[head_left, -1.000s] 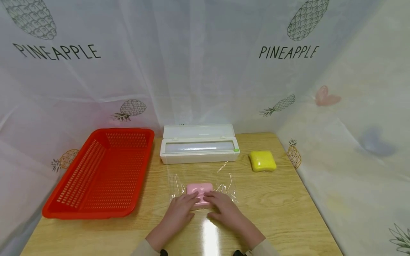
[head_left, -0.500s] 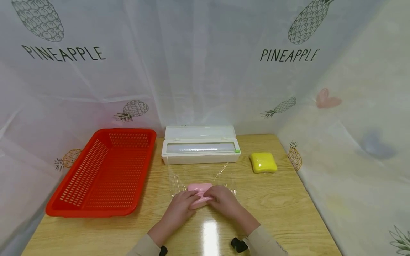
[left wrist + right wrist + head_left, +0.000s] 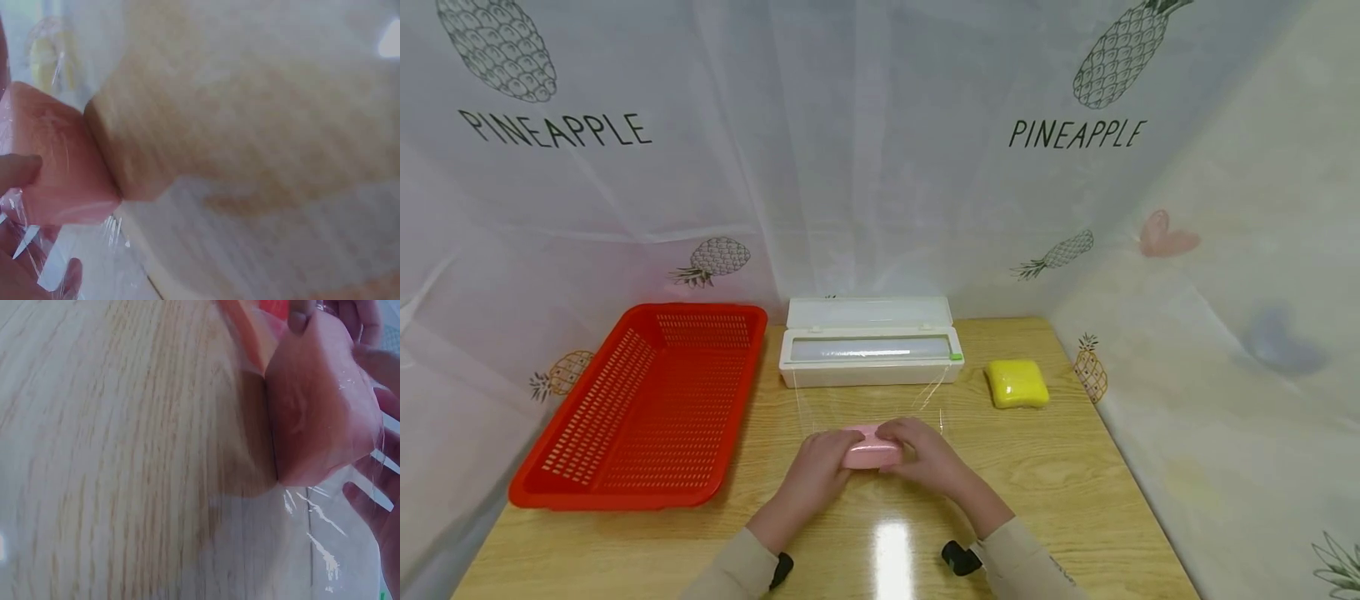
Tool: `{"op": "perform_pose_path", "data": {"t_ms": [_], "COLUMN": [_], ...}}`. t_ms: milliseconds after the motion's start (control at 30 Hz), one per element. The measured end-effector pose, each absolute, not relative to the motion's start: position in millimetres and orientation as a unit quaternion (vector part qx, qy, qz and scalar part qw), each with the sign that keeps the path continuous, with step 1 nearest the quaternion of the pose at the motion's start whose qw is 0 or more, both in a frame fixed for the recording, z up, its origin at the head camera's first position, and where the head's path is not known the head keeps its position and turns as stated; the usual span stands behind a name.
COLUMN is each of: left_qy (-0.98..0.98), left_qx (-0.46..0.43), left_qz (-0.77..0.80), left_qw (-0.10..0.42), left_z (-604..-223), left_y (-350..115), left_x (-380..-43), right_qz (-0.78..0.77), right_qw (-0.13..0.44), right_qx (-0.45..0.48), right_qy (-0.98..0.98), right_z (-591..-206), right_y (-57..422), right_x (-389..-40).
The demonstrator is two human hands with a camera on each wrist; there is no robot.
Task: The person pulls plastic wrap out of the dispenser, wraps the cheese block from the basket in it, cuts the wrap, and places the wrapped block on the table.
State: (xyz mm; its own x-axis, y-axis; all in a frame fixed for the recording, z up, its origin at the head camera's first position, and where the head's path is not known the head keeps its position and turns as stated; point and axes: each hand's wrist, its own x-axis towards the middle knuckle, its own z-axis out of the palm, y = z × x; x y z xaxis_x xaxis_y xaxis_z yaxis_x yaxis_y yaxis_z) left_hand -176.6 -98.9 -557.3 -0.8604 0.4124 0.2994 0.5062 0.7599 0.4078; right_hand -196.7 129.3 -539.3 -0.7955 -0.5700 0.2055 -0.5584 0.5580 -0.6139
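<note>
A pink, soft-edged block is on the table just in front of the cling film box, with its near side turned toward the head camera. My left hand grips its left end, thumb on the near face in the left wrist view. The right end is held by my right hand, its thumb also pressed to the block. Clear cling film lies around the block and wrinkles by the fingers. From there the film stretches back to the white cling film box, whose lid is up.
To the left stands a red plastic basket with perforated sides. A shiny yellow block lies right of the box. Printed pineapple curtains hang behind the wooden table and along its sides.
Both hands have gone from lying on the block's top to gripping its ends. The block has tipped over away from the person and shifted slightly toward the box, the film moving with it.
</note>
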Motion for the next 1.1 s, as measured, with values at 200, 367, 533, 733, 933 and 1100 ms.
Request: {"op": "perform_pose_path", "data": {"t_ms": [200, 367, 533, 733, 933, 1100], "left_qy": [-0.933, -0.923, -0.915, -0.899, -0.886, -0.885], "left_qx": [-0.217, -0.216, -0.209, -0.194, -0.164, -0.151], "left_qz": [-0.284, -0.318, -0.345, -0.391, -0.429, -0.433], "left_qw": [0.046, 0.013, -0.002, -0.028, -0.069, -0.082], "left_z": [-552, -547, -541, -535, -537, -537], "left_y": [-102, -104, -107, -110, -113, -114], "left_x": [-187, -196, -206, -217, -228, -239], "right_qz": [-0.311, -0.287, -0.296, -0.327, -0.332, -0.343], "right_qw": [-0.024, -0.086, -0.042, 0.052, 0.088, 0.096], "right_qx": [-0.329, -0.366, -0.349, -0.301, -0.295, -0.283], "right_qy": [0.891, 0.881, 0.888, 0.894, 0.892, 0.890], "right_z": [-542, -538, -529, -521, -519, -513], "right_y": [127, 126, 123, 124, 125, 123], "right_x": [-206, -216, -225, -238, -252, -257]}}
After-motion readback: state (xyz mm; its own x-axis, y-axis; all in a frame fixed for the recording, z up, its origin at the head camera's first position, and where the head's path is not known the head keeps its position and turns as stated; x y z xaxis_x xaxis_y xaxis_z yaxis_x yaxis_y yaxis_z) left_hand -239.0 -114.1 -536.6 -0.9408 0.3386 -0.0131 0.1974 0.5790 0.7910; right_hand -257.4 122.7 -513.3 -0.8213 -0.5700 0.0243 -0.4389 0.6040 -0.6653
